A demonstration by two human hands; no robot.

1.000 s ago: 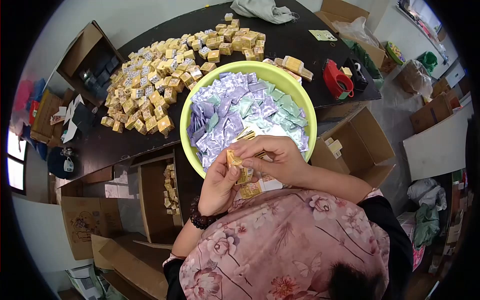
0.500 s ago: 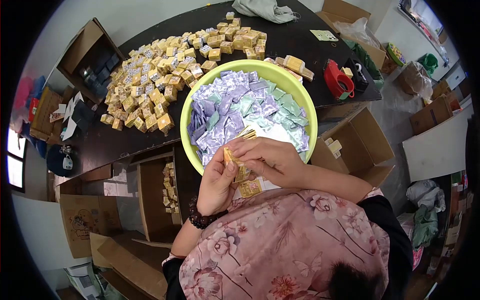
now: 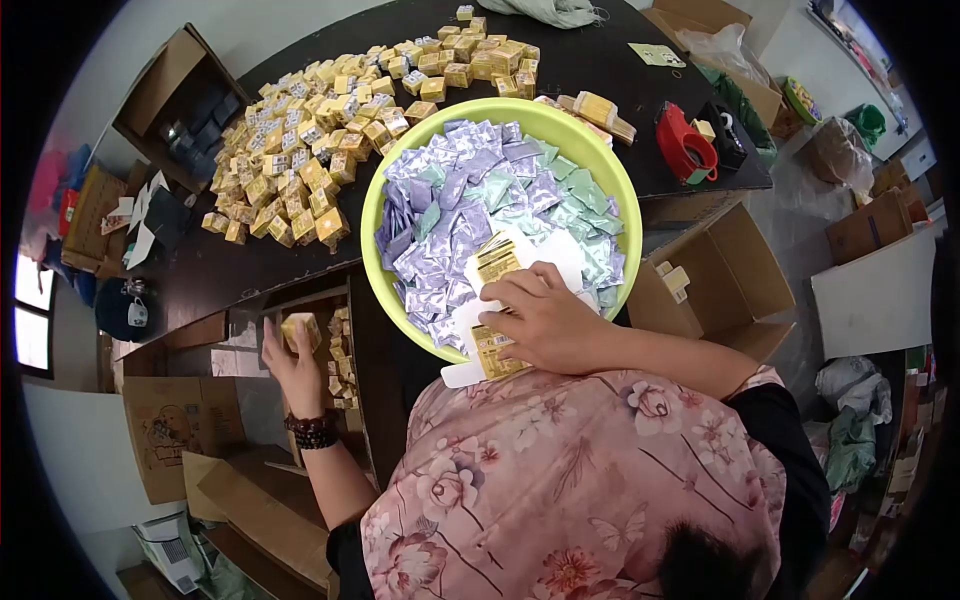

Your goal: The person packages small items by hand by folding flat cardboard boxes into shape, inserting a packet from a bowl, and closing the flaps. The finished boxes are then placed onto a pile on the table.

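Note:
My left hand [image 3: 289, 357] holds a small yellow box [image 3: 300, 329] over an open carton [image 3: 318, 385] below the table, where several similar boxes lie. My right hand [image 3: 545, 322] rests at the near rim of a lime-green basin [image 3: 375, 208] full of purple and green sachets [image 3: 470, 190]. Its fingers lie on a stack of flat yellow box blanks [image 3: 496, 303] lying on white sheets.
A large heap of small yellow boxes [image 3: 320, 130] covers the dark table [image 3: 590, 60]. A red tape dispenser [image 3: 684, 146] stands at the right. Open cardboard cartons [image 3: 715, 280] stand around on the floor. Grey cloth [image 3: 545, 10] lies at the far edge.
My hands have parted. The left hand has carried the folded yellow box down and left to the carton, while the right hand has dropped onto the flat blanks at the basin's rim.

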